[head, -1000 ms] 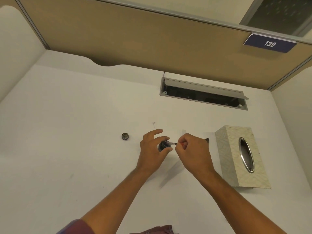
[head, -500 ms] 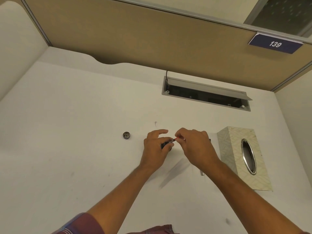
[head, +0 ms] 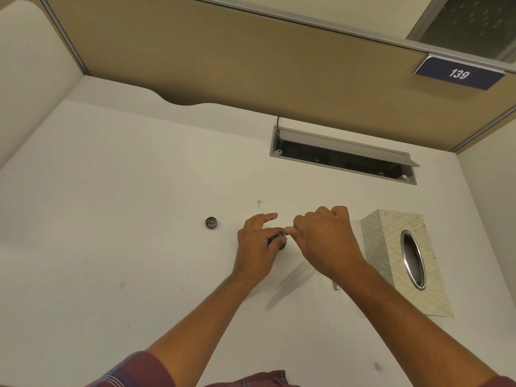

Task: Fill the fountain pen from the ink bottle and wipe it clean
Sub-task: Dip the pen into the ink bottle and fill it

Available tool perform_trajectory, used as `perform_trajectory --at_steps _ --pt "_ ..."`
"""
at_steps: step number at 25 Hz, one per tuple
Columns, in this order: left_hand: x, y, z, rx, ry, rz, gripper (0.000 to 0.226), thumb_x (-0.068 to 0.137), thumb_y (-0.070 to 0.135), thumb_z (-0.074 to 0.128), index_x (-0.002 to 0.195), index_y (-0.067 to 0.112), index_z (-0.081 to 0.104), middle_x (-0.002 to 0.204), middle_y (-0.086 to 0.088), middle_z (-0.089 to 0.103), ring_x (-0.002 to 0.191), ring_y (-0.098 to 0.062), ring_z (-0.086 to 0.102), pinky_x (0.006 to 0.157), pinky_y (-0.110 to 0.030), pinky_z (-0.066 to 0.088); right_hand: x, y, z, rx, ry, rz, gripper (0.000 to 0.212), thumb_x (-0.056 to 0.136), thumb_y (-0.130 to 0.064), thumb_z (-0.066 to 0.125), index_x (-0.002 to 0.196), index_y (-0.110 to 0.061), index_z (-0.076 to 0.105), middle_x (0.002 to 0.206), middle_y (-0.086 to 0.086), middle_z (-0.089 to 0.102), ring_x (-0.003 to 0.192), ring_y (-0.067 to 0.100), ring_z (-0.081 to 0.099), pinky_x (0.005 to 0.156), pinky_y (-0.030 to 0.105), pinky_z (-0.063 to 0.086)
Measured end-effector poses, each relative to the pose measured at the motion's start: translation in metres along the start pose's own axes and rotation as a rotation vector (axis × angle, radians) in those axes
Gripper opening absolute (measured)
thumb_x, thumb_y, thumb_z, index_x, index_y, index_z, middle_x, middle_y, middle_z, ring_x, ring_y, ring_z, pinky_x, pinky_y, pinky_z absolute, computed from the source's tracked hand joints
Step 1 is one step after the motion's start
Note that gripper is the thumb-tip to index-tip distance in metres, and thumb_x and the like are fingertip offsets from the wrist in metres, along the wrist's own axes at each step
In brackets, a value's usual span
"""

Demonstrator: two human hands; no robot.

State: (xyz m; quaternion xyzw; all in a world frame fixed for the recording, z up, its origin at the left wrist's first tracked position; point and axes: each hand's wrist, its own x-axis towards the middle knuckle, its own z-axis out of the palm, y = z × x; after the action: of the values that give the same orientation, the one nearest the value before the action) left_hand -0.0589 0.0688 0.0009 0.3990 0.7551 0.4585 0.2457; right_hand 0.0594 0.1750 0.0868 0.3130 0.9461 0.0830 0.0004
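Note:
My left hand [head: 257, 247] grips a small dark ink bottle [head: 279, 243] standing on the white desk, and my fingers cover most of it. Just to its right, my right hand [head: 326, 241] pinches the fountain pen [head: 286, 233], of which only a short tip shows, pointing at the bottle's mouth. The bottle's round dark cap [head: 211, 222] lies alone on the desk to the left. A small grey pen part [head: 336, 286] lies under my right wrist.
A patterned tissue box [head: 391, 247] with an oval metal-rimmed opening lies at the right. An open cable tray [head: 343, 157] is set into the desk further back. Partition walls enclose the desk at the back and both sides.
My right hand has moved up and closer over the bottle, so less of the pen shows. The left hand has stayed on the bottle. The view shifted slightly.

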Motion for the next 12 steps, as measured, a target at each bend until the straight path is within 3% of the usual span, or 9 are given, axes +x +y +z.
perform_trajectory --at_steps 2,4,6,8,12 --pt "-0.0004 -0.0012 0.0004 -0.033 -0.020 -0.014 0.017 0.100 0.012 0.076 0.111 0.020 0.087 0.155 0.000 0.064 0.151 -0.024 0.045 0.121 -0.035 0.024 0.0003 -0.0005 0.0011 0.039 -0.023 0.025 0.023 0.089 -0.053 0.068 0.087 -0.030 0.070 0.064 -0.010 0.064 0.067 0.018 0.061 0.078 0.043 0.045" --pt "-0.0008 -0.0021 0.0006 -0.056 -0.037 -0.023 0.017 0.101 0.013 0.076 0.112 0.020 0.087 0.160 -0.001 0.060 0.157 -0.025 0.040 0.128 -0.044 0.024 0.0011 0.0001 0.0021 0.120 -0.068 0.047 0.022 0.089 -0.049 0.072 0.103 -0.032 0.071 0.085 -0.009 0.077 0.087 0.020 0.071 0.093 0.048 0.042" --pt "0.0002 -0.0030 -0.0001 -0.059 -0.045 -0.021 0.018 0.101 0.014 0.076 0.113 0.021 0.087 0.163 -0.004 0.057 0.160 -0.028 0.035 0.130 -0.050 0.023 0.0013 -0.0001 0.0046 0.104 -0.098 0.031 0.015 0.089 -0.040 0.076 0.101 -0.033 0.070 0.088 -0.007 0.077 0.092 0.021 0.070 0.098 0.048 0.031" --pt "0.0005 -0.0030 -0.0007 -0.037 -0.039 -0.002 0.017 0.101 0.016 0.075 0.111 0.023 0.087 0.165 -0.005 0.055 0.162 -0.028 0.031 0.127 -0.046 0.020 0.0003 -0.0002 0.0051 0.027 -0.076 0.012 0.010 0.088 -0.040 0.077 0.090 -0.034 0.070 0.079 -0.008 0.074 0.088 0.019 0.068 0.096 0.048 0.026" --pt "-0.0007 -0.0027 -0.0007 0.005 -0.017 0.019 0.015 0.101 0.020 0.076 0.108 0.026 0.087 0.167 -0.002 0.051 0.166 -0.025 0.021 0.122 -0.037 0.010 -0.0001 -0.0024 0.0048 -0.024 -0.008 0.018 0.022 0.092 -0.053 0.065 0.079 -0.034 0.067 0.069 -0.010 0.070 0.084 0.018 0.068 0.094 0.047 0.020"
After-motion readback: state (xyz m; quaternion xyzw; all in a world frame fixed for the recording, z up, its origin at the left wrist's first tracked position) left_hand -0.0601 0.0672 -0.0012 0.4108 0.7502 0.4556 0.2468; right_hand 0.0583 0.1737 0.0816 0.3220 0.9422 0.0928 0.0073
